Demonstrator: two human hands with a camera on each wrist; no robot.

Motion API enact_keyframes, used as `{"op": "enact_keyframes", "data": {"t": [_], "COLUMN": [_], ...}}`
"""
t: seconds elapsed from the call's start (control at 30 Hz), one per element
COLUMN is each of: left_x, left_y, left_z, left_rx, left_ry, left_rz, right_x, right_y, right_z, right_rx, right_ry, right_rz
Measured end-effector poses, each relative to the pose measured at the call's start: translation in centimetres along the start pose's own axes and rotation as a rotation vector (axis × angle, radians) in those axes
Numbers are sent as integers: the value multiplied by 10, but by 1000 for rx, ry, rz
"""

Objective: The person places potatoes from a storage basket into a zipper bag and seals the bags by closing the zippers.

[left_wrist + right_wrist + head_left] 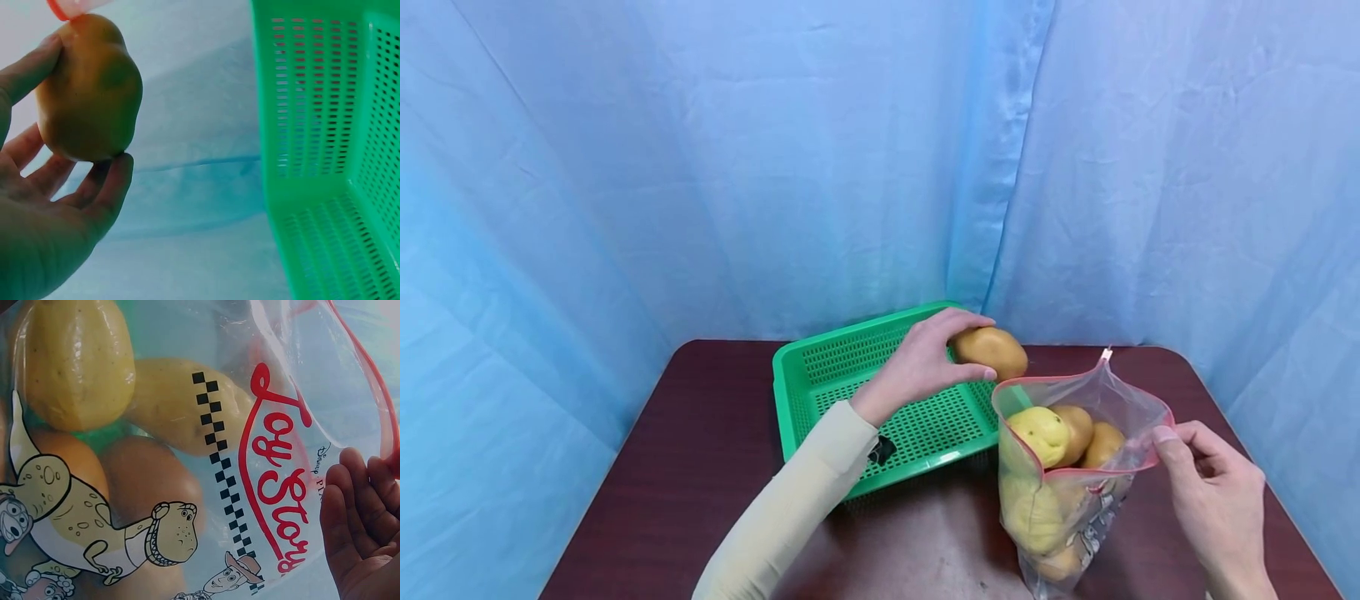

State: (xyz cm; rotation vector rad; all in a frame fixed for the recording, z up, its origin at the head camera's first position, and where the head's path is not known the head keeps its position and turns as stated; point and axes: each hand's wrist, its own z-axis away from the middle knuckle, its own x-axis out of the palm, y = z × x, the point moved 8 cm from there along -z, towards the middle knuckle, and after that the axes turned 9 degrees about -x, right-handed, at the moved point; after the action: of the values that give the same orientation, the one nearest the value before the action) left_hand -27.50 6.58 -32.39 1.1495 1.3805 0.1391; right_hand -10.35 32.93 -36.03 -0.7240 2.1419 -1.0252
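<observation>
My left hand [925, 357] holds a smooth brown pear [994, 350] between thumb and fingers. The pear is beside the left rim of a clear zip bag [1138, 410] with a pink-red edge. In the left wrist view the pear [90, 90] looks lumpy, its top at the bag's edge. My right hand [1221, 483] pinches the bag's right rim, and its mouth gapes. Inside lie a yellow pear [1040, 435] and several more yellow and brown fruits. Toy Story print [275, 481] covers the bag's side in the right wrist view.
A green perforated basket [790, 408] sits behind and left of the bag, with a small black object [882, 450] visible near my left sleeve. Both stand on a dark red-brown table [700, 467]. Blue curtains [775, 167] hang behind the table.
</observation>
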Motion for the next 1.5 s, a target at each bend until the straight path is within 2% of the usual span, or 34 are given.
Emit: {"op": "enact_keyframes", "data": {"t": [0.2, 0.33, 0.47, 0.6, 0.77, 1.1, 1.2, 1.3, 1.43, 1.5], "left_x": [-11, -12, -9, -1, 14, 43, 51, 58, 62, 60], "left_y": [13, 30, 52, 72, 86, 97, 98, 98, 96, 95], "left_z": [8, 14, 19, 23, 26, 25, 26, 27, 29, 32], "left_rx": [4, 32, 76, 106, 95, 70, 63, 63, 80, 100], "left_ry": [109, 136, 142, 124, 91, 77, 61, 13, -64, -69], "left_rz": [36, 60, 29, -27, -114, -398, -453, -448, -385, -345], "right_x": [0, 0, 0, 2, 4, 1, 2, 3, 3, 3], "right_y": [-4, -3, -2, -3, -4, -2, -3, -5, -8, -10], "right_z": [1, 2, 1, 0, 1, 2, 2, 2, 2, 2], "right_rx": [-34, -33, -25, -14, 5, -6, -10, -17, -27, -39], "right_ry": [-5, -4, -6, -24, -41, -10, -16, -28, -41, -44], "right_rz": [-13, -18, -20, -21, -1, 4, -3, -14, -14, -18]}}
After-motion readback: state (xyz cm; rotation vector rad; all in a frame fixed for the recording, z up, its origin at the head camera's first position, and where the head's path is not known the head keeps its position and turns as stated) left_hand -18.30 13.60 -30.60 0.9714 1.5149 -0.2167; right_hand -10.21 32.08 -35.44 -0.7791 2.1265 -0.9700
